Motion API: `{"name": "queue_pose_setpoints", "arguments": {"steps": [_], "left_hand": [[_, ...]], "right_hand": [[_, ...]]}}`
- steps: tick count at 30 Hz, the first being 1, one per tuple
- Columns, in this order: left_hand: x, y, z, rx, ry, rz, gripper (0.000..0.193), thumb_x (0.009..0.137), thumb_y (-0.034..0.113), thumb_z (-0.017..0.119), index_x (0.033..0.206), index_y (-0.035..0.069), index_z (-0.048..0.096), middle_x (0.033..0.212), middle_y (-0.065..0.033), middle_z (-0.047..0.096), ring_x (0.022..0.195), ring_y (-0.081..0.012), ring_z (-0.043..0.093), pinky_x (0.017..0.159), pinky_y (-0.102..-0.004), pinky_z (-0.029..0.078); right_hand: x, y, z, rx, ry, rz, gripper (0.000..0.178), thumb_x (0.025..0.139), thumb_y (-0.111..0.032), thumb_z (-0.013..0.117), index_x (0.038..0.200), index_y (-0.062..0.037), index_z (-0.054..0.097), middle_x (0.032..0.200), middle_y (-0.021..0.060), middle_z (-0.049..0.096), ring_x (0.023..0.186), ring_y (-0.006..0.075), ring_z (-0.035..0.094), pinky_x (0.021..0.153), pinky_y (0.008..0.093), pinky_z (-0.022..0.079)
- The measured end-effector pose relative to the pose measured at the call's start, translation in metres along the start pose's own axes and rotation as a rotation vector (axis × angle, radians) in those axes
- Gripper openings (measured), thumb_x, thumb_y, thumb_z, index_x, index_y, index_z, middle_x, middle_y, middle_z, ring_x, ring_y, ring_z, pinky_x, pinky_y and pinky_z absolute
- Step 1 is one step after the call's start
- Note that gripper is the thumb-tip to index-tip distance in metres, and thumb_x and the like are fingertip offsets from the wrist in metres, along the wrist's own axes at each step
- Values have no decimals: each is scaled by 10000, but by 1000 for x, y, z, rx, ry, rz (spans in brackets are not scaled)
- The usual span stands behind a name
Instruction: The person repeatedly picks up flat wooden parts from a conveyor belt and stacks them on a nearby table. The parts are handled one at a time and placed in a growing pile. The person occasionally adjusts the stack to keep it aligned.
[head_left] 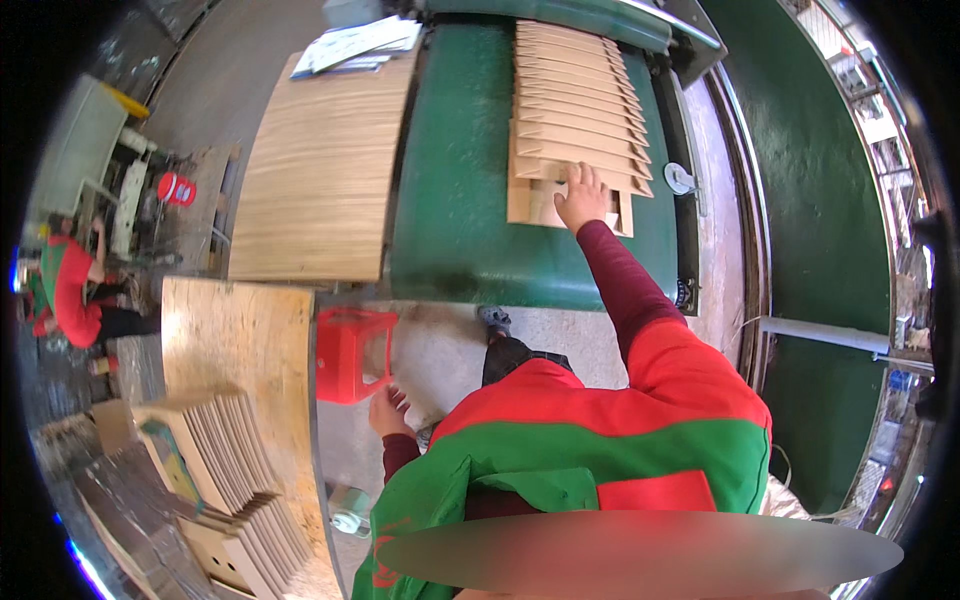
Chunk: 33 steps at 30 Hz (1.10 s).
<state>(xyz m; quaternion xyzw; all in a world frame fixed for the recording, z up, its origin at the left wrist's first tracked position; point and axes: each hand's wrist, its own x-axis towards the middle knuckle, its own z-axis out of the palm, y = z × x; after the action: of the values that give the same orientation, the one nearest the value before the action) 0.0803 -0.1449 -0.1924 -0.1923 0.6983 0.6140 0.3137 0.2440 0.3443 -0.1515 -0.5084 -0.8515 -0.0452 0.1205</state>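
A row of overlapping brown folded cardboard boxes (575, 95) lies on the green conveyor belt (455, 180). My right hand (583, 197) reaches out over the near end of that row, its fingers spread and laid against the cardboard. Under its palm, part of the nearest piece is hidden. Low at my side hangs my left hand (390, 410), beside the red plastic stool (345, 355); its fingers are loosely apart and nothing shows in them.
A wood-grain tabletop (315, 170) adjoins the belt, with papers (360, 45) at its far end. On a plywood table (240, 330) at left stand several stacked cardboard boxes (225, 450). A roller (560, 22) crosses the belt's far end. Another person (75, 290) bends down far left.
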Motion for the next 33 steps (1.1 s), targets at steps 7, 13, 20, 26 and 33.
{"name": "queue_pose_setpoints", "arguments": {"steps": [7,13,20,26,33], "left_hand": [[5,38,132,274,-278,151,262,919,253,558,1053,38,627,921,-42,654,763,-116,619,615,-233,461],[37,11,141,477,-276,68,274,896,245,575,1055,32,644,892,-37,662,717,-121,634,545,-222,434],[85,-18,111,664,-217,135,308,852,271,598,1018,20,666,842,-64,660,713,-142,629,612,-293,499],[82,-66,26,853,-163,-29,319,849,322,543,924,39,669,823,-111,658,669,-188,637,609,-325,517],[59,-86,4,1454,-506,90,426,900,376,396,1029,75,668,1104,-189,635,1041,-363,586,899,-449,451]], "right_hand": [[11,40,3,160,-216,-84,587,806,-422,593,1302,-144,448,1137,123,579,1145,293,506,947,484,372],[78,51,11,283,-381,176,575,889,-516,474,1293,-109,452,876,163,676,803,328,657,725,482,495],[131,56,7,6,-420,-51,495,900,-521,434,1015,-115,691,1148,128,623,1109,264,559,957,439,394],[170,62,25,24,-419,-62,572,874,-606,408,928,-135,729,1182,125,612,1120,279,550,975,433,383],[210,84,51,246,-453,25,597,898,-575,409,1232,-106,565,1052,141,671,979,319,637,844,430,483]]}}
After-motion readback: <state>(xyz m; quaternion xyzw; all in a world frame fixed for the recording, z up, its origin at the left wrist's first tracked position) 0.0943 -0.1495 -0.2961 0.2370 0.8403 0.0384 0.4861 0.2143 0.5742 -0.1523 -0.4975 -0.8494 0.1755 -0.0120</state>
